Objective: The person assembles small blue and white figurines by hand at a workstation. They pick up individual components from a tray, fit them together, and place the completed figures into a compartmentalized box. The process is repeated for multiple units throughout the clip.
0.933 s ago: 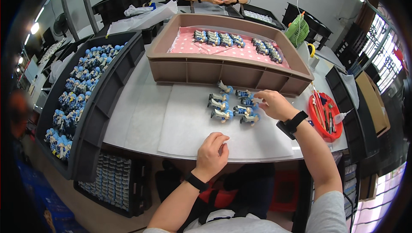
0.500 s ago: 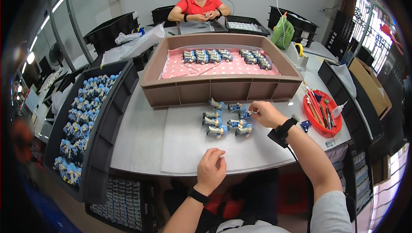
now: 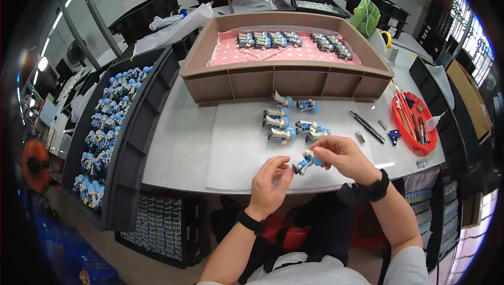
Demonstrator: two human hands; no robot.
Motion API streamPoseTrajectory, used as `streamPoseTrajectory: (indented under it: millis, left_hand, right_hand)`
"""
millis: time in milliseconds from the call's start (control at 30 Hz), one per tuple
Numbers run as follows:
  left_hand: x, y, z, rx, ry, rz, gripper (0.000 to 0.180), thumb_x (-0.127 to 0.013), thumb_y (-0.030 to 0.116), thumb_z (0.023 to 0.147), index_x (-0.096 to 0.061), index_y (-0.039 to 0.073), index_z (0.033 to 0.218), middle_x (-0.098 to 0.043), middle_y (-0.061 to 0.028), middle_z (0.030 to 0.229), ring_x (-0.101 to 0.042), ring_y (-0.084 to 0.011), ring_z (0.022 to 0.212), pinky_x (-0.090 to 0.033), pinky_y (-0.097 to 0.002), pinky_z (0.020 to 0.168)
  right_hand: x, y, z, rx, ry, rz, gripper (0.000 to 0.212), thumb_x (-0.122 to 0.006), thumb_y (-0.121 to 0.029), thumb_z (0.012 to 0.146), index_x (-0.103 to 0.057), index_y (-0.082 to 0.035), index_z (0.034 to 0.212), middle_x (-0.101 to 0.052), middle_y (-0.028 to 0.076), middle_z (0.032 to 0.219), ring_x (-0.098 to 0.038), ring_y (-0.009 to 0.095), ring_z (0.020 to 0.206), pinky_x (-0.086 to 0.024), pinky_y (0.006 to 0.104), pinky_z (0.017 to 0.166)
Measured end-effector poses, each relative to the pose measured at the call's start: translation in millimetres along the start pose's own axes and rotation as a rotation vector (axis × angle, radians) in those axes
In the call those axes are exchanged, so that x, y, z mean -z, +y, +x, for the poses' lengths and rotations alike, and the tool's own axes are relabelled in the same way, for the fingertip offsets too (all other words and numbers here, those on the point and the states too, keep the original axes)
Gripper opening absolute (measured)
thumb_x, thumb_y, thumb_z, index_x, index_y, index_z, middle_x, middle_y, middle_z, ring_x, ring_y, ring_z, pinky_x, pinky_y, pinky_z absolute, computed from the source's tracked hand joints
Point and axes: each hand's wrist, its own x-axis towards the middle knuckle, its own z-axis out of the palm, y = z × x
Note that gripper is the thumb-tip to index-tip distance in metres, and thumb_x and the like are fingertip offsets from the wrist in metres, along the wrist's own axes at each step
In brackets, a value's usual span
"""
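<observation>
Right hand (image 3: 346, 158): thumb and fingertips pinch a small blue-haired figurine (image 3: 305, 162) at its head end, feet pointing lower left. Left hand (image 3: 270, 184): fingers loosely curled, thumb apart, right at the feet; can't tell if they touch or grip. Held piece is lifted over the white sheet (image 3: 241, 164), toward the near edge of the table (image 3: 173, 154).

Handling, as judged: keep the pinch light, painted surfaces probably scuff; steady the feet with left fingertips before turning it; stay over the sheet, inside the near edge, so a slip lands soft.

Farther out: seven loose figurines (image 3: 282, 135) lie in two uneven columns on the sheet, toward the near wall of the brown tray (image 3: 289, 83). Right column has a gap. Black pens (image 3: 367, 127) lie beyond the right hand, before the red basket (image 3: 412, 122) by the table's right edge.

Versus half a second ago: right hand was at that column; now it's back by the left hand with one figurine, leaving the gap. Left column unchanged.
</observation>
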Motion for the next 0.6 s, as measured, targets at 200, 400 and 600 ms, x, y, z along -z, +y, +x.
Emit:
streamPoseTrajectory:
  millis: [200, 400, 600]
  left_hand:
    - [5, -8, -1, 0.129, -0.042, -0.2, 0.029, -0.052, 0.008, 0.085, -0.05, -0.001, 0.113, -0.055, -0.0063, 0.101, -0.051, -0.0097, 0.085, -0.043, -0.0207, 0.072]
    - [0, -10, 1, 0.096, 0.043, -0.103, 0.035, -0.052, 0.004, 0.083, -0.045, 0.0, 0.117, -0.052, -0.0078, 0.102, -0.05, -0.01, 0.089, -0.044, -0.0204, 0.071]
    - [0, -10, 0, 0.104, 0.065, -0.007, 0.036, -0.054, 0.008, 0.08, -0.049, 0.002, 0.115, -0.058, -0.0114, 0.097, -0.058, -0.0178, 0.085, -0.047, -0.0265, 0.069]
  right_hand:
    - [-36, 22, 0, -0.058, 0.036, 0.235, 0.024, -0.056, -0.016, 0.085, -0.056, 0.001, 0.103, -0.059, 0.004, 0.084, -0.055, 0.008, 0.07, -0.046, 0.0209, 0.06]
    - [-50, 51, 8, 0.219, 0.055, 0.34, 0.031, -0.056, -0.008, 0.084, -0.052, 0.001, 0.113, -0.058, 0.004, 0.091, -0.053, 0.007, 0.078, -0.046, 0.0213, 0.07]
    - [-54, 57, 5, 0.222, 0.112, 0.339, 0.032, -0.054, -0.004, 0.083, -0.051, 0.001, 0.114, -0.058, 0.003, 0.089, -0.053, 0.007, 0.076, -0.046, 0.0212, 0.069]
